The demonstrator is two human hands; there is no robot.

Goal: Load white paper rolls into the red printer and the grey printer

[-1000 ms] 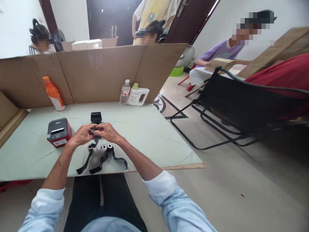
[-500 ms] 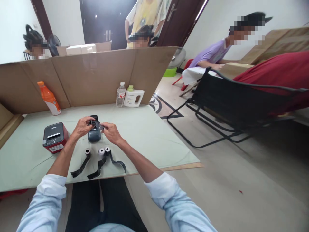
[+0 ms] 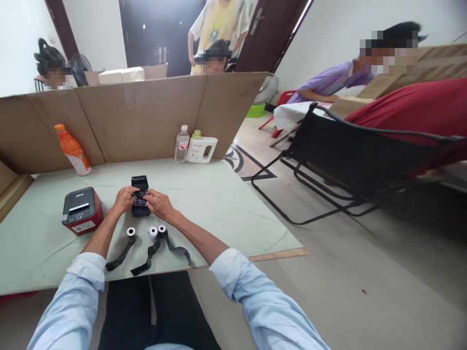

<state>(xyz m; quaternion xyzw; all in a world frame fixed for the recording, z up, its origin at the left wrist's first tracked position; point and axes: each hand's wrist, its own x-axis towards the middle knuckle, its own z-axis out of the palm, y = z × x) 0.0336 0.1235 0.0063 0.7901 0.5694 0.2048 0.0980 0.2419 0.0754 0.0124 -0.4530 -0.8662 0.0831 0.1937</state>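
Head view, the only one I have: left hand and right hand are both down on the small black printer, which sits on the pale green table, mid-near, right of the red label printer. Fingers of both hands curl in on the printer's open top; what is between them is too small for me to make out. I read it as a roll being seated in the bay.

To do that well: keep the left hand bracing the body so it doesn't slide, press the roll in square, and leave the tail out over the lid edge.

Three paper rolls with dark strips lie just nearer, apart from the hands. Orange bottle far left; water bottle and white jug stand against the cardboard screen.
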